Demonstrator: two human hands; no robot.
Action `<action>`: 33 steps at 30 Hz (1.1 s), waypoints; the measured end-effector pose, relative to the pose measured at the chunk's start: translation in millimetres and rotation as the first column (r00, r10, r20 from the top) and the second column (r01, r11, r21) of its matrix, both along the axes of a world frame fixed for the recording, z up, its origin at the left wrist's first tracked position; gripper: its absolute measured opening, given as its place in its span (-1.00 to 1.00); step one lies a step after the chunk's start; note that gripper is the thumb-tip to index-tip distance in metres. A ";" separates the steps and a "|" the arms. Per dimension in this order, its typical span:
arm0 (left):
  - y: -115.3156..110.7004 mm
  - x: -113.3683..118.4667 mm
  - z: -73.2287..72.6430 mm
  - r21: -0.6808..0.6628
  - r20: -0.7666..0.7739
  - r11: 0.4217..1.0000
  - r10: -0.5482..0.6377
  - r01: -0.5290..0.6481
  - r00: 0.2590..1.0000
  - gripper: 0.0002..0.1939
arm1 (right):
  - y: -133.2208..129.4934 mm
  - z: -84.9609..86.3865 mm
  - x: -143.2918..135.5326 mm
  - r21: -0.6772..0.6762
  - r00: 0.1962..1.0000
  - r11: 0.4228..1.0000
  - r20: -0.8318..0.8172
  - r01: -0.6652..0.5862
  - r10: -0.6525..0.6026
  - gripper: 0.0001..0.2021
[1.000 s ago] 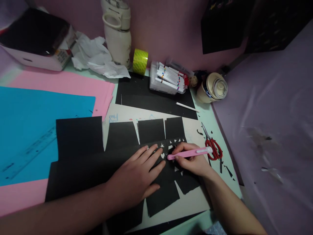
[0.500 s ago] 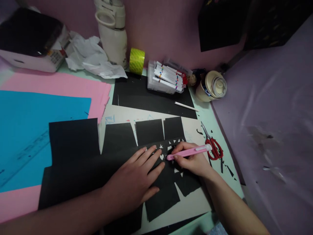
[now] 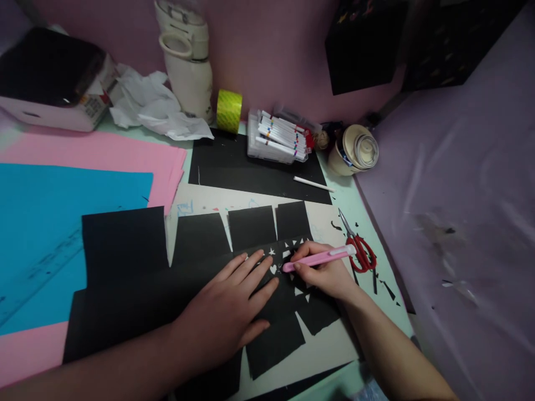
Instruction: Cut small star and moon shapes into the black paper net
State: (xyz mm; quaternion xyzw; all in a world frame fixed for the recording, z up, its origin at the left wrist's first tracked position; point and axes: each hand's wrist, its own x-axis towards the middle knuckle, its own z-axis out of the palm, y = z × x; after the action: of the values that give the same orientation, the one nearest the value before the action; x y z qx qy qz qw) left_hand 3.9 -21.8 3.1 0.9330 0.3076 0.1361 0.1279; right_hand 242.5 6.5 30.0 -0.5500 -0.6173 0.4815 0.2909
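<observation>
A large sheet of black paper (image 3: 142, 284) with notched edges lies over a white board (image 3: 326, 214). Small shapes, among them a star, a heart and several triangles, are cut through its right part. My left hand (image 3: 229, 301) lies flat on the sheet with its fingers spread, just left of the heart. Pinched in my right hand (image 3: 326, 273) is a pink cutter pen (image 3: 320, 259), its tip end down at the paper right beside the heart. The blade itself is too small to make out.
Red-handled scissors (image 3: 361, 253) and black scraps lie at the right edge. Behind are a box of white markers (image 3: 280, 136), a loose white pen (image 3: 313, 184), yellow tape (image 3: 229, 111), a cream bottle (image 3: 188, 78), crumpled tissue (image 3: 150, 106) and a cream pot (image 3: 345, 153). Blue paper (image 3: 54, 223) covers the left.
The whole view has shifted slightly, so most things sit a little further left. Both hands keep nearly the same places on the paper, and the pink cutter pen is still held.
</observation>
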 end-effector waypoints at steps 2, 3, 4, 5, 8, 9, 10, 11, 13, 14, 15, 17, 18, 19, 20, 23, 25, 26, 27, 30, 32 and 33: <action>-0.7 -0.5 -0.1 0.004 0.002 1.000 0.002 -0.002 1.000 -0.40 | -0.7 -0.5 0.5 -0.001 1.000 1.000 -0.004 -0.004 0.004 -0.97; -0.9 -0.6 -0.2 0.004 0.004 1.000 0.002 -0.002 1.000 -0.40 | -1.1 -0.8 1.0 0.003 1.000 1.000 -0.002 -0.010 0.010 -0.97; -1.1 -0.7 -0.3 0.002 0.008 1.000 0.003 -0.003 1.000 -0.40 | -1.4 -1.0 1.5 0.011 1.000 1.000 0.004 -0.020 0.020 -0.97; -1.2 -0.7 -0.2 -0.001 0.010 1.000 0.003 -0.003 1.000 -0.39 | -1.7 -1.3 1.9 0.022 0.999 0.999 0.014 -0.032 0.032 -0.97; -0.9 -0.2 0.4 -0.010 0.009 1.000 0.001 -0.001 1.000 -0.39 | -1.7 -1.7 3.0 0.044 0.997 0.997 0.040 -0.064 0.063 -0.97; -0.7 0.0 0.7 -0.011 0.005 1.000 -0.001 0.001 1.000 -0.39 | -1.5 -1.7 3.2 0.043 0.997 0.996 0.044 -0.073 0.071 -0.97; -0.5 0.2 0.9 -0.011 0.001 1.000 -0.002 0.002 1.000 -0.39 | -1.2 -1.7 3.4 0.042 0.996 0.996 0.045 -0.080 0.078 -0.97; -0.4 0.3 1.1 -0.008 -0.003 1.000 -0.003 0.003 1.000 -0.40 | -0.9 -1.6 3.4 0.042 0.996 0.996 0.045 -0.084 0.082 -0.96; -0.4 0.5 1.0 0.002 -0.009 1.000 -0.001 0.001 1.000 -0.40 | -0.6 -1.5 3.5 0.043 0.995 0.995 0.045 -0.089 0.087 -0.95; -0.5 0.4 0.7 0.008 -0.011 1.000 0.001 -0.001 1.000 -0.40 | -0.6 -1.4 3.4 0.043 0.995 0.995 0.045 -0.091 0.089 -0.95; -0.7 0.3 0.5 0.012 -0.013 1.000 0.000 0.000 1.000 -0.40 | -0.6 -1.3 3.3 0.043 0.995 0.995 0.045 -0.092 0.090 -0.95; -1.1 0.0 -0.1 0.015 -0.018 1.000 -0.003 0.003 1.000 -0.39 | -0.9 -1.2 2.7 0.037 0.995 0.995 0.040 -0.089 0.088 -0.95; -1.2 -0.1 -0.4 0.016 -0.019 1.000 -0.006 0.006 1.000 -0.39 | -0.9 -1.1 2.2 0.033 0.996 0.996 0.034 -0.083 0.082 -0.96; -1.2 -0.2 -0.5 0.017 -0.018 1.000 -0.007 0.007 1.000 -0.39 | -1.0 -1.1 1.7 0.027 0.997 0.997 0.028 -0.074 0.074 -0.97; -1.1 -0.1 -0.6 0.018 -0.018 1.000 -0.007 0.007 1.000 -0.40 | -0.9 -1.2 1.2 0.019 0.998 0.998 0.022 -0.065 0.065 -0.97; -0.7 0.4 -0.8 0.019 -0.013 1.000 -0.002 0.002 1.000 -0.40 | -0.5 -1.8 0.5 0.004 0.999 0.999 0.010 -0.041 0.041 -0.95; -0.6 0.7 -0.8 0.016 -0.007 1.000 0.002 -0.002 1.000 -0.40 | -0.2 -2.6 0.8 -0.008 0.999 0.999 0.003 -0.033 0.033 -0.95; -0.7 0.7 -0.8 0.015 -0.003 1.000 0.003 -0.003 1.000 -0.40 | -0.2 -3.0 1.2 -0.015 1.000 0.999 -0.003 -0.030 0.030 -0.96; -0.8 0.7 -0.9 0.014 0.000 1.000 0.003 -0.003 1.000 -0.40 | -0.2 -3.4 1.5 -0.021 1.000 0.999 -0.010 -0.027 0.027 -0.97; -0.9 0.3 -1.0 0.014 0.000 1.000 0.001 -0.002 1.000 -0.40 | -0.2 -3.3 1.5 -0.024 1.000 1.000 -0.016 -0.020 0.020 -0.96; -0.5 0.2 -1.0 0.019 -0.005 1.000 -0.001 0.001 1.000 -0.40 | 0.0 -2.2 0.7 -0.015 1.000 1.000 -0.011 -0.019 0.018 -0.96; -0.2 0.2 -0.9 0.022 -0.007 1.000 -0.002 0.002 1.000 -0.40 | 0.1 -1.6 0.2 -0.012 1.000 1.000 -0.008 -0.018 0.018 -0.96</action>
State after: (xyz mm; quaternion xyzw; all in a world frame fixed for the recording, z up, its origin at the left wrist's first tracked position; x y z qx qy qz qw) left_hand 4.2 -22.0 2.2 0.9352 0.3054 0.1360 0.1169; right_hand 242.7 6.6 28.4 -0.5443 -0.6181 0.4900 0.2857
